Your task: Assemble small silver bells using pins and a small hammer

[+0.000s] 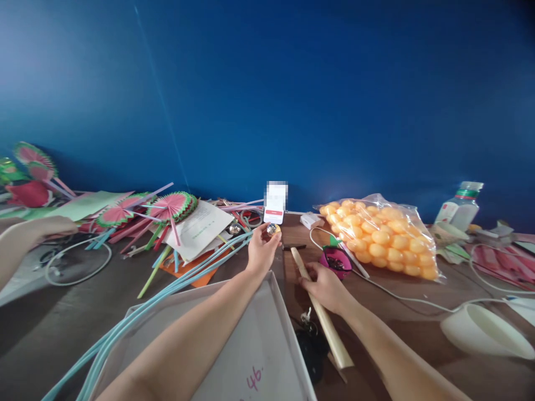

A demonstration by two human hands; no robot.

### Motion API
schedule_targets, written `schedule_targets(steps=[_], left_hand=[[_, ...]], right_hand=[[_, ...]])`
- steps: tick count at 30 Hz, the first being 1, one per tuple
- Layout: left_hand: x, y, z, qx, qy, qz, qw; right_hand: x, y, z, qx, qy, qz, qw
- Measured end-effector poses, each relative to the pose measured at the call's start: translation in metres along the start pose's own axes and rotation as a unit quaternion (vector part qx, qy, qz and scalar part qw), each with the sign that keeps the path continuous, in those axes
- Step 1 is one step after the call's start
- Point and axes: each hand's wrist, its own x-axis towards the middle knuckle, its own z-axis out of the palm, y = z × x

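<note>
silvery and shiny, a small ball (271, 228) is pinched between the thumb and fingers of our left hand (262, 248), just below the phone (274, 201) as we look at it. with our right hand (324, 285), apart from the left, we grip a long pale wooden strip (333, 337) nearer its far end, and it slants over the brown table (397, 301). a dark bundle (307, 351) lies beside the strip, too dim for us to name. our left forearm passes above a white tray (242, 340) marked in red, and light blue strands (179, 282) run across the tray's left side. near our right hand we see a purple cup (336, 262) with dark bits inside and, farther right, a clear bag of yellow-orange balls (382, 236). a second silvery ball (234, 229) sits left of our left hand, by a printed sheet (203, 228) and pink-and-green paper fans (173, 210). at our far left, another person's arm (37, 231) reaches in over the table.
</note>
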Motion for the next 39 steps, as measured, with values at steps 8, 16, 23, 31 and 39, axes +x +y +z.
schedule_targets(steps=[8,16,23,31,39], left_hand=[[0.004,-0.004,-0.002,0.003,-0.003,-0.002,1.0],[0.001,-0.005,-0.002,0.088,-0.02,0.043,0.995],[0.0,-0.005,-0.002,0.14,-0.003,0.074,0.987],[0.001,-0.008,-0.004,0.137,-0.013,0.102,0.985],[-0.001,-0.006,-0.003,0.151,-0.006,0.103,0.983]], right_hand=[[-0.012,-0.007,0.005,0.312,0.011,-0.059,0.948],[-0.026,-0.007,-0.001,0.159,0.107,-0.198,0.961],[-0.025,-0.006,0.001,-0.058,0.199,-0.295,0.933],[-0.027,-0.008,-0.003,-0.069,0.233,-0.309,0.919],[-0.026,-0.007,-0.002,-0.077,0.231,-0.31,0.919]])
